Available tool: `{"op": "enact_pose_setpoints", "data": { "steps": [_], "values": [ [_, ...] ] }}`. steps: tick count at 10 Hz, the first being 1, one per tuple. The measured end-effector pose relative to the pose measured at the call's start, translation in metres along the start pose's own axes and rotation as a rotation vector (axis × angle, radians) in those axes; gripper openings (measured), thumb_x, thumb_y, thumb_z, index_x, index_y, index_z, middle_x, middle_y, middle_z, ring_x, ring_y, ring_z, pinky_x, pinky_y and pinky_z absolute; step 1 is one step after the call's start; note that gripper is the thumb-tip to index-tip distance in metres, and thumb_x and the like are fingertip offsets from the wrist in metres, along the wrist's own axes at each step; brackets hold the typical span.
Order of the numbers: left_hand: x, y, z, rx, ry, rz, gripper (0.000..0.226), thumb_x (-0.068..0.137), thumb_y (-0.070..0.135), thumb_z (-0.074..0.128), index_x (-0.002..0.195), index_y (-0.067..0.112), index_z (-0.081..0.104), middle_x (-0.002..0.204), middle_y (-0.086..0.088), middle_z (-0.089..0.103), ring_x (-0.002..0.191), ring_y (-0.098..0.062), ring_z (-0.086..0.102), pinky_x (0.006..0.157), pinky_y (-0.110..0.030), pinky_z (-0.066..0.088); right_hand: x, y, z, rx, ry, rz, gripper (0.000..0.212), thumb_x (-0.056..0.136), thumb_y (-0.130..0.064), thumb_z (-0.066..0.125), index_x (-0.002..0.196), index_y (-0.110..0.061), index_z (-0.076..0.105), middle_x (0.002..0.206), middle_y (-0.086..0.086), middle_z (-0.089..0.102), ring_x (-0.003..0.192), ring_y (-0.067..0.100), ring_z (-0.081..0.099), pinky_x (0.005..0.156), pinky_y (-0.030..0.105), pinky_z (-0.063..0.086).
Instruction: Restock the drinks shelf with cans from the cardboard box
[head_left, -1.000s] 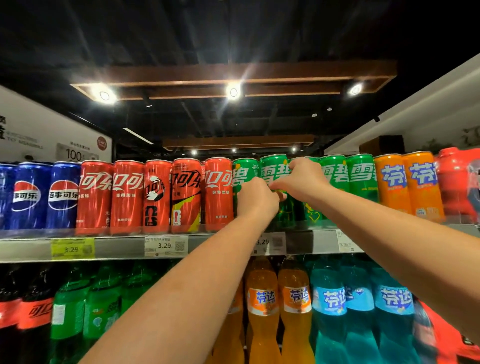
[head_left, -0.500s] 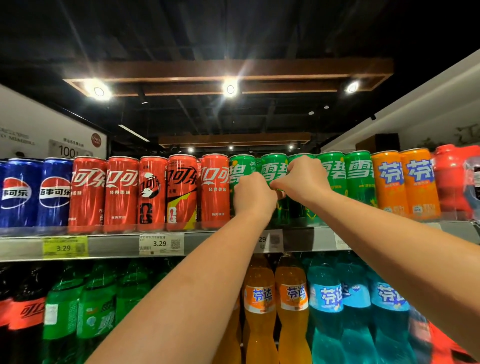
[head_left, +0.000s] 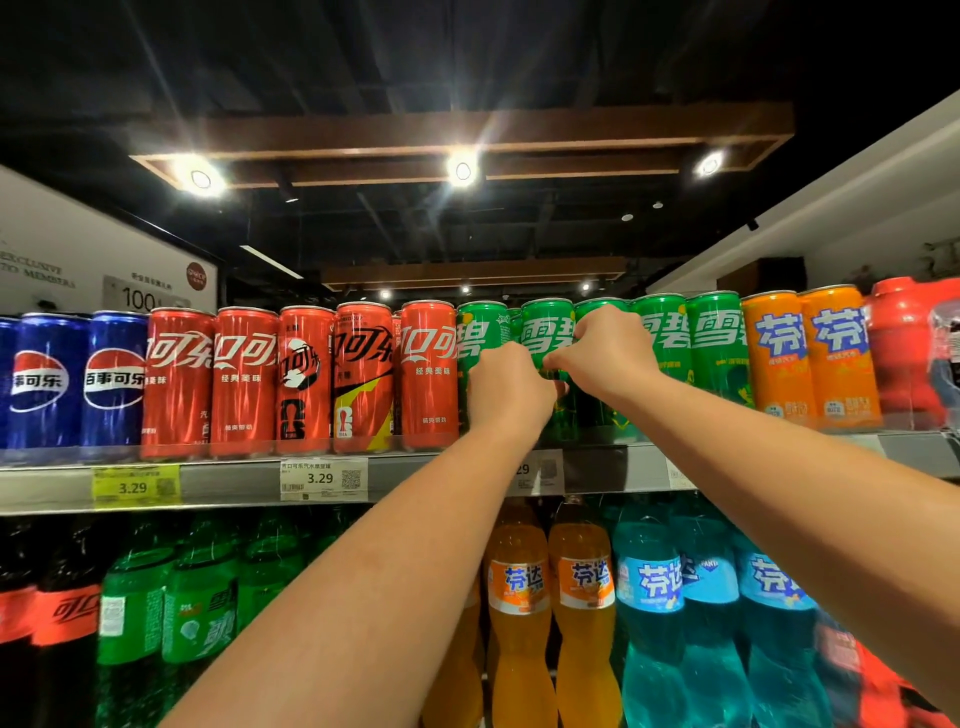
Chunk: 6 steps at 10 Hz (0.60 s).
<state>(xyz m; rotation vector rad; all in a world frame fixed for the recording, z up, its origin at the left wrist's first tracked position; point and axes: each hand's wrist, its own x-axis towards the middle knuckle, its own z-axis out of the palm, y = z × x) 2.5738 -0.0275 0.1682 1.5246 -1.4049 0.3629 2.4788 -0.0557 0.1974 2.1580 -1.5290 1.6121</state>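
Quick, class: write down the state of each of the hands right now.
Left hand: fingers curled on the green cans, gripping.
Right hand: curled on the green cans too; exactly which can is hidden.

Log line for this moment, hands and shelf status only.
step: placing cans | left hand: grips green cans | right hand: grips green cans | shelf: cans stand upright in a row

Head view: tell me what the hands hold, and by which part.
Both the left hand and right hand grip a green can on the shelf, around its side at mid-height.
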Motion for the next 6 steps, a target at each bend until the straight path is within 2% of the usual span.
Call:
{"op": "enact_pose_setpoints", "data": {
  "steps": [2,3,4,5,6],
  "values": [
    [-0.003,-0.001,0.000,0.005,-0.015,0.016,0.034,0.083,0.032,0.072,0.108,0.010,0.064,0.099,-0.006,0.066,0.082,-0.018,0.060,0.066,-0.028,0.049,-0.001,0.003,0.004,0.018,0.021,0.002,0.035,0.079,-0.032,0.077,0.064,-0.012,0.053,0.060,-0.001,0.048,0.054,0.012,0.045,0.043,0.023,0.026],
    [-0.007,-0.004,-0.004,0.003,-0.030,0.036,0.038,0.087,0.030,0.067,0.119,0.010,0.061,0.110,-0.006,0.065,0.088,-0.016,0.057,0.070,-0.025,0.045,-0.005,0.005,0.004,0.038,0.042,-0.031,0.026,0.082,-0.030,0.074,0.077,-0.007,0.064,0.067,-0.002,0.052,0.069,0.019,0.054,0.053,0.025,0.034],
    [-0.009,-0.008,-0.015,0.068,-0.116,0.073,0.044,0.088,0.040,0.063,0.123,0.013,0.060,0.115,-0.004,0.064,0.101,-0.019,0.060,0.079,-0.028,0.049,-0.008,0.010,-0.001,0.035,0.009,-0.037,0.025,0.084,-0.030,0.069,0.075,-0.008,0.063,0.069,0.001,0.056,0.071,0.020,0.057,0.056,0.027,0.038],
    [-0.011,-0.014,-0.036,0.286,-0.177,0.140,0.039,0.088,0.045,0.059,0.115,0.018,0.064,0.112,-0.001,0.066,0.099,-0.019,0.060,0.078,-0.032,0.051,-0.013,0.010,-0.011,-0.183,-0.082,-0.115,0.033,0.085,-0.041,0.062,0.069,-0.012,0.057,0.069,0.003,0.057,0.070,0.024,0.057,0.058,0.028,0.042],
    [-0.014,-0.020,-0.058,0.412,-0.175,0.160,0.039,0.089,0.047,0.055,0.115,0.020,0.064,0.113,-0.001,0.065,0.101,-0.021,0.059,0.078,-0.034,0.049,-0.026,0.004,-0.020,-0.404,-0.160,-0.156,0.039,0.088,-0.045,0.056,0.065,-0.016,0.044,0.066,0.001,0.049,0.070,0.025,0.053,0.063,0.030,0.043]
  ]
}}
